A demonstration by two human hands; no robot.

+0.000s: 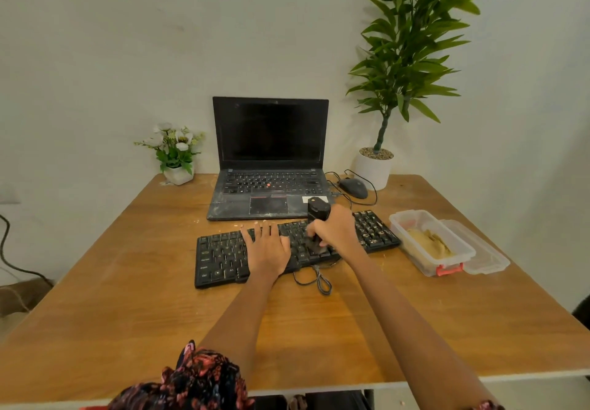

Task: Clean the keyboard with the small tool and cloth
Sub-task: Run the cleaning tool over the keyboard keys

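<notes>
At the far left corner of the brown wooden desk (111,298) stands a small white pot of white artificial flowers (174,151), well apart from the work. The black full-size wired keyboard (220,256) lies slanted across the middle of the desk, just in front of the dusty black open laptop (269,160). The left hand (268,245) lies flat on the keys with fingers spread and straight, holding nothing; most likely it pins the board so it cannot slide under the tool. Just right of it, the right hand (336,229) has its grip closed round a black handheld cleaning tool (317,210), held upright with its lower end down on the keys, probably to work debris from between them. The keyboard's loose cable (321,282) loops toward the near edge. A black wired mouse (352,187) and a tall green plant in a white pot (373,168) stand behind. Far right sits a clear plastic box (427,263) holding something tan, perhaps the cloth, its lid (488,259) beside it.
</notes>
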